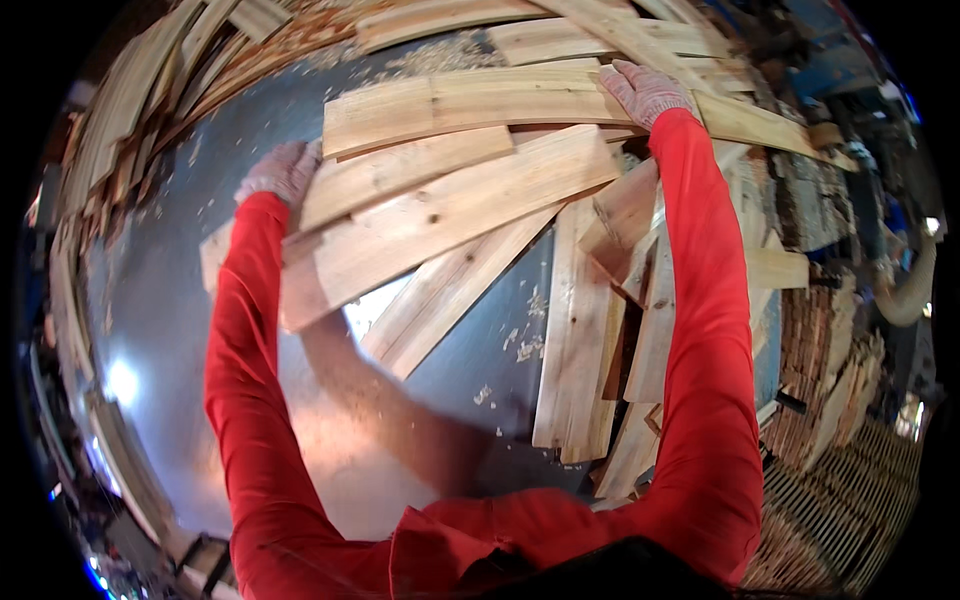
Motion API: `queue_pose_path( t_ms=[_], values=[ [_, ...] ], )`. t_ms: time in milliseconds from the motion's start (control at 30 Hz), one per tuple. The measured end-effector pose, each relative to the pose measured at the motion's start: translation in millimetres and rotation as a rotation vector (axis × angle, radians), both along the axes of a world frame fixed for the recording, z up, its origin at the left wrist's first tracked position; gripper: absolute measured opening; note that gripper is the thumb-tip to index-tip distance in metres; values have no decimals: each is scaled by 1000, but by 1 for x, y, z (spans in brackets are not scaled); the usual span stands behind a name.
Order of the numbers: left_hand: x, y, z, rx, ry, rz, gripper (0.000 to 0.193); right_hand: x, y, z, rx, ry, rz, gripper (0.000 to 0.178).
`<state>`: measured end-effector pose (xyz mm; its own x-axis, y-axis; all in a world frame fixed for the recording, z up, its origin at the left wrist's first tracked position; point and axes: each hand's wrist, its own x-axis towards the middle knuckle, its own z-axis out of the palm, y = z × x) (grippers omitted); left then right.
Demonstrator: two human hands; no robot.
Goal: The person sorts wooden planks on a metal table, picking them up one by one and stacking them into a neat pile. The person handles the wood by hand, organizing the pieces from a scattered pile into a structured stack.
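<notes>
While both red sleeves (245, 330) reach fwd in the head view, the top board (460, 105) lies btwn the two hands, long axis running L to R, from the L hand (279, 172) to the R hand (650, 92). R hand is nearer: its fingers bend over the board's R end & seem to hold it, tips partly hidden. L fingers sit right by the L end, a bit closer to the body; blurry there, so can't tell if they grip or just rest.

Body-side of the top board, btwn both sets of fingers, slanted boards (460, 215) overlap, w/ a narrower strip (455, 285) poking out beneath.

Materials: pale sawn wood, flat, straight-sided, dark knots; any bow may be lens. Gloves (662, 95) are knit, pinkish. Surface (180, 330): smooth, shiny grey metal, w/ curly shavings (440, 55) past the top board. Lengthwise planks (575, 340) lie body-side of R fingers; rough-edged stack (815, 330) off to their R.
</notes>
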<state>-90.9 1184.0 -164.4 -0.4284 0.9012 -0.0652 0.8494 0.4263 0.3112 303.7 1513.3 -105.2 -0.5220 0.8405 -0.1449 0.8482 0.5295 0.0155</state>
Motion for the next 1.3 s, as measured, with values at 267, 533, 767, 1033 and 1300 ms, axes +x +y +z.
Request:
queue_pose_path(
  t_ms=[267,533,767,1033,1300],
  values=[
    [161,-179,24,-393,-232,286,79,-19,-125,18,-112,-201,191,98],
    [321,-350,0,-280,-662,293,96,68,-250,25,-101,-74,609,107],
    [285,-413,17,-181,-681,647,32,134,-295,28,-80,-150,714,118],
    [153,-416,-33,325,-1176,824,45,77,-363,37,-820,108,165,64],
    [159,-383,-29,185,-1203,711,53,-13,-442,-35,-492,500,15,67]
  ],
)
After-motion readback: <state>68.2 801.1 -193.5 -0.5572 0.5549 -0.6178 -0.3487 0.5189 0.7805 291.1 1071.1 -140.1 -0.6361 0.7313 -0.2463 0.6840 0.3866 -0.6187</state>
